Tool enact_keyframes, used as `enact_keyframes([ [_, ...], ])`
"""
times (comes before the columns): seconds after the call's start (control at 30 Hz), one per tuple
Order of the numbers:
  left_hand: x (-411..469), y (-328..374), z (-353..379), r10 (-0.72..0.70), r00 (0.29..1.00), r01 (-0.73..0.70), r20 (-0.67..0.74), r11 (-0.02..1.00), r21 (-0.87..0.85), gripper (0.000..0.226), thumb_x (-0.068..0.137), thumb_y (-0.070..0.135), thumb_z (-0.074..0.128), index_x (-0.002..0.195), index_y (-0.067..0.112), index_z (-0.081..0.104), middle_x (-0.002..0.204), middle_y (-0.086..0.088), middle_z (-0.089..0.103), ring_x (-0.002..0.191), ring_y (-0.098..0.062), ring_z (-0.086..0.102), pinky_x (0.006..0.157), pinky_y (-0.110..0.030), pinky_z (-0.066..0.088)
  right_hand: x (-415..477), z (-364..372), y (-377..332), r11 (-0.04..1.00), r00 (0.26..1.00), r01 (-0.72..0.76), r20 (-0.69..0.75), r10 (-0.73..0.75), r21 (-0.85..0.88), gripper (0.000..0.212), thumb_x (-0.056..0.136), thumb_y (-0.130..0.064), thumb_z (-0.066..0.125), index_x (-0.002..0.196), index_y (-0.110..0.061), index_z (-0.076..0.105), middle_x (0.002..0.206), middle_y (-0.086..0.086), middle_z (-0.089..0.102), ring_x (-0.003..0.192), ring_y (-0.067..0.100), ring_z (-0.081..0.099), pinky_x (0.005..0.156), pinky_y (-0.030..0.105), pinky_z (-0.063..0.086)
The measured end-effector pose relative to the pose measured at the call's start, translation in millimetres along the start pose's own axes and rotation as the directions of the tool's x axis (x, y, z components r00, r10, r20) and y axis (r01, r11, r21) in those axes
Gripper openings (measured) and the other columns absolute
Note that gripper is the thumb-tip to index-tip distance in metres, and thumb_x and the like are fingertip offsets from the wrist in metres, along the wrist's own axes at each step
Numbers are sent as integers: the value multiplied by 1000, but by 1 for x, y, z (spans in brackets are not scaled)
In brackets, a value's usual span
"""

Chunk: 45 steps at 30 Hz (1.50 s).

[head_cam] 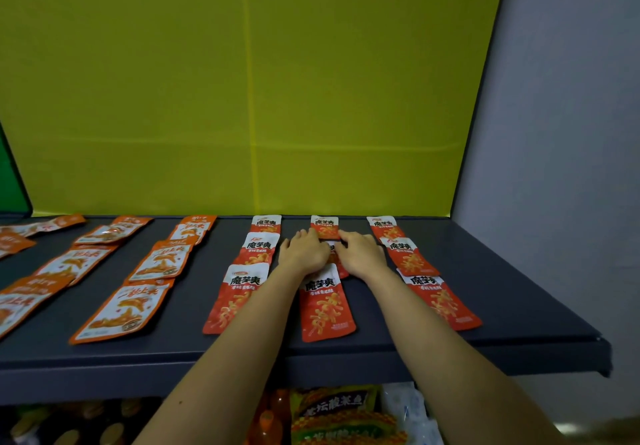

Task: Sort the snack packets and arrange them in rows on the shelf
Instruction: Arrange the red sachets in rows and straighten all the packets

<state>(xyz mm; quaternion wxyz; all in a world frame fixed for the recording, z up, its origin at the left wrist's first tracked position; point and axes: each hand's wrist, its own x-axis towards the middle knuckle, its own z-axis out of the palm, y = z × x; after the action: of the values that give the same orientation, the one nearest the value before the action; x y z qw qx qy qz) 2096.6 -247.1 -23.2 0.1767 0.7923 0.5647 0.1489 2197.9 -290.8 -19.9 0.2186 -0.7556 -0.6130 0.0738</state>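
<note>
Left hand (304, 254), right hand (362, 255) rest flat on packet (335, 250).

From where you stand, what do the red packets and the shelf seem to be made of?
Red packets: probably glossy printed plastic film, going by the light sheen and the thin, flat sealed edges.
Shelf: looks like matte dark-grey painted metal, judging by its thin folded front lip, though laminate is possible.

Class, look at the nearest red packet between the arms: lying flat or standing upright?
Lying flat: the red packet faces up, its back on the shelf.
</note>
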Motion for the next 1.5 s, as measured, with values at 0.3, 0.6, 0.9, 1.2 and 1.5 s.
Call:
enact_keyframes([
  [0.3, -11, 4, -12, -7, 1000, 4, -22, 989, -145, 45, 95, 12, 33, 135, -8, 31, 146, -30, 29, 139, -36, 24, 112, -41, 23, -2, -4, 0, 995, 999, -29, 22, 27, 98, 41, 100, -23, 32, 137, -6, 41, 142, 14, 45, 132, 35, 36, 103, 43, 34],
  [0.6, -91, 2, -24, -40, 999, 37, -11, 977, -209, 33, 98, 18, 34, 124, -1, 40, 138, -22, 43, 121, -32, 44, 98, -36, 36, -54, -21, 3, 936, 991, -45, 135, -2, 349, 42, 99, -26, 38, 136, -6, 41, 140, 13, 47, 132, 27, 39, 104, 37, 34],
  [0.9, -115, -2, 2, 27, 995, -24, -91, 999, 32, 61, 99, 39, 28, 149, 10, 11, 158, -4, 17, 147, -15, 9, 119, -33, 4, -69, -11, 15, 965, 991, 97, 62, -116, 245, 50, 95, -36, 43, 143, -24, 37, 142, 1, 48, 134, 20, 38, 105, 40, 39],
  [1.2, -114, 7, 9, 25, 995, -16, -99, 996, 93, 61, 99, 41, 24, 149, 8, 11, 158, -7, 15, 147, -16, 9, 120, -35, 4, -73, -10, 12, 979, 990, 91, 92, -110, 183, 50, 99, -32, 36, 147, -19, 27, 155, 9, 24, 145, 22, 19, 113, 40, 26],
  [1.5, -111, 10, 11, 25, 996, -15, -85, 993, 119, 63, 98, 45, 21, 149, 10, 12, 158, -6, 15, 147, -17, 9, 121, -37, 4, -81, -12, 12, 955, 996, 74, 33, -87, 287, 53, 98, -28, 41, 147, -12, 27, 140, 9, 50, 133, 26, 42, 106, 45, 38],
])
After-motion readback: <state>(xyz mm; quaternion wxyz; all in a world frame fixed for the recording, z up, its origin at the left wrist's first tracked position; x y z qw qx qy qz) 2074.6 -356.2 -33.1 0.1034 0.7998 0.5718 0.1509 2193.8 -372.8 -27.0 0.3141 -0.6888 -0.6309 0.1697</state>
